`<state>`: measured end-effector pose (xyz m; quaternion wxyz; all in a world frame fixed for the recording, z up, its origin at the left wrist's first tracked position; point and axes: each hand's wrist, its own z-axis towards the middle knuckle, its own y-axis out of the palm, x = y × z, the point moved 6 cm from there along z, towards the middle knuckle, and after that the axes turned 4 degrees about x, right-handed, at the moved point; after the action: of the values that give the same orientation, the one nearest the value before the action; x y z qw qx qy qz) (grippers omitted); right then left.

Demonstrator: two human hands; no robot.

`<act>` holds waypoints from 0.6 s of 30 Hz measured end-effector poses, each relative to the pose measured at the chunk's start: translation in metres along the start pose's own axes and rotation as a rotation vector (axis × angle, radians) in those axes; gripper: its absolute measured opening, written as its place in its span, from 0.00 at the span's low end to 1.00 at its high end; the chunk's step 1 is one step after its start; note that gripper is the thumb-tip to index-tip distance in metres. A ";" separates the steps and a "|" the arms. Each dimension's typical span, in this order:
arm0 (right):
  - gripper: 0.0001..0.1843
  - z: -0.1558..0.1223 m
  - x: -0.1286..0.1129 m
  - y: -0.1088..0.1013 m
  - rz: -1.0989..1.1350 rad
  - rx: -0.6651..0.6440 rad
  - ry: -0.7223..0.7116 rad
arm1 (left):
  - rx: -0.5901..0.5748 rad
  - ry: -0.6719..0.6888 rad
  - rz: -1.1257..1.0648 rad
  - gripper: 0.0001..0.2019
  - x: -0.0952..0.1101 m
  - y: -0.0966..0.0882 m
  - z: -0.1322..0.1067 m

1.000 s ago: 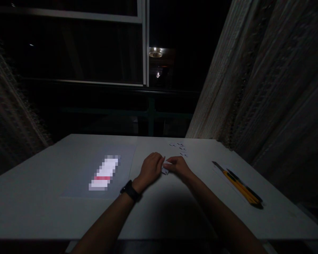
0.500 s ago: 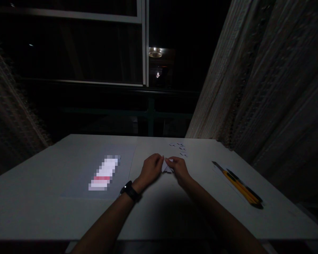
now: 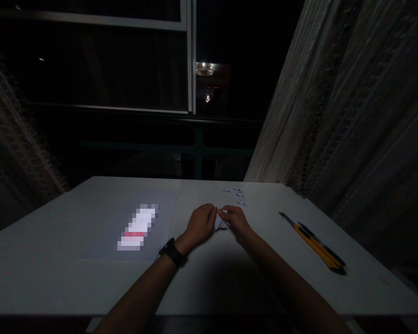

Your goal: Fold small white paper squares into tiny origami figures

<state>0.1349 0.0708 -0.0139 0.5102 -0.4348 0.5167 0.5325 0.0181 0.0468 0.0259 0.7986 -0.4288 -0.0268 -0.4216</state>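
1 curtain far left (image 3: pixel 17 120), dim, hanging beside the white bench (image 3: pixel 42 269). Next, pale window frame (image 3: pixel 191 60) across the back, dark behind it; a round lit lamp (image 3: pixel 204 70) shows just right of its upright. On the bench's left half: large translucent-looking sheet (image 3: pixel 162 222), flat, with a bright pixelated block (image 3: pixel 138 227) on it, red band near its lower end; can't tell what it is. Then dark wristwatch (image 3: pixel 172 252) on the left wrist. Left hand (image 3: pixel 201 223) near bench centre, fingers curled, pinching the left side of a small white paper piece (image 3: pixel 220 223). That piece sits between the 2 hands, looks folded, lower edge showing below the fingers; exact folds too small to read. Right hand (image 3: pixel 237 220) pinches its right side, thumb and fingers together. Just beyond the hands, slightly right: 4 small marked bits (image 3: pixel 240 196), loosely grouped, detail unreadable. Further right, well apart: yellow cutter (image 3: pixel 313 243), blade end pointing away, black pen (image 3: pixel 329 250) alongside, pale slip (image 3: pixel 299 237) under them. Far right: tall striped curtain (image 3: pixel 292 102), slanting down behind the bench.
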 end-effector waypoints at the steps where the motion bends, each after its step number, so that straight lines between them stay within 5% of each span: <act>1: 0.15 -0.001 -0.001 0.002 0.031 -0.011 -0.004 | 0.007 -0.015 -0.004 0.14 -0.002 0.000 0.000; 6: 0.16 -0.005 -0.007 0.006 0.099 -0.024 -0.063 | 0.023 -0.074 -0.006 0.13 -0.008 -0.002 0.002; 18: 0.12 -0.011 -0.010 0.006 -0.125 0.109 -0.306 | 0.021 -0.109 -0.028 0.13 -0.009 0.000 0.001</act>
<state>0.1294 0.0590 -0.0041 0.6377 -0.3517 0.4332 0.5310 0.0130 0.0537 0.0227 0.7944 -0.4423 -0.0809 -0.4083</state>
